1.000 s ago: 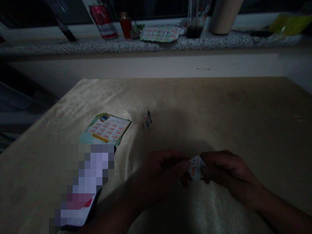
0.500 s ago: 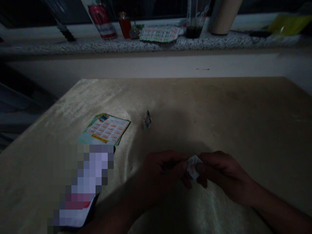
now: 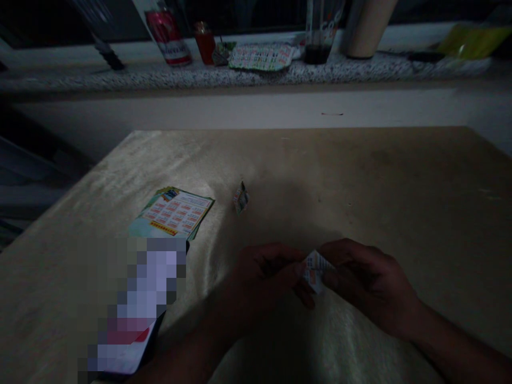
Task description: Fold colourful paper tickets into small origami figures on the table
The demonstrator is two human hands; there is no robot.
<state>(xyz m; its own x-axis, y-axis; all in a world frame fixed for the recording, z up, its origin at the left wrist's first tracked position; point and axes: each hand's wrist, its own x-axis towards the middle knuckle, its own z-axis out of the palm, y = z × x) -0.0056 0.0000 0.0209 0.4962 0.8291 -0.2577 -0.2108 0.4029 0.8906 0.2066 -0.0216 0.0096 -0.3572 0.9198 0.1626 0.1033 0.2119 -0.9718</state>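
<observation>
Between my two hands is a small folded piece of printed paper [image 3: 314, 273], white with orange and dark print. My left hand [image 3: 268, 277] pinches its left edge between thumb and fingers. On the other side, the thumb and fingers of my right hand [image 3: 366, 282] grip the right edge. Further back on the table stands another small folded paper piece [image 3: 241, 199], with creased, pointed corners. A stack of printed cards [image 3: 176, 213] lies to the left, the top one showing a grid of orange and white boxes.
A phone [image 3: 140, 314] with a blurred-out screen lies on the cloth-covered table [image 3: 380, 176], by my left forearm. The speckled windowsill [image 3: 140, 80] behind holds a red can [image 3: 168, 37], an orange-red bottle [image 3: 205, 45], a printed sheet [image 3: 262, 57], a glass with dark liquid [image 3: 318, 53] and a beige cylinder [image 3: 368, 32].
My right hand has shifted slightly up and its lower fingers have drawn back from beneath the paper. The held paper has turned a little and moved slightly left.
</observation>
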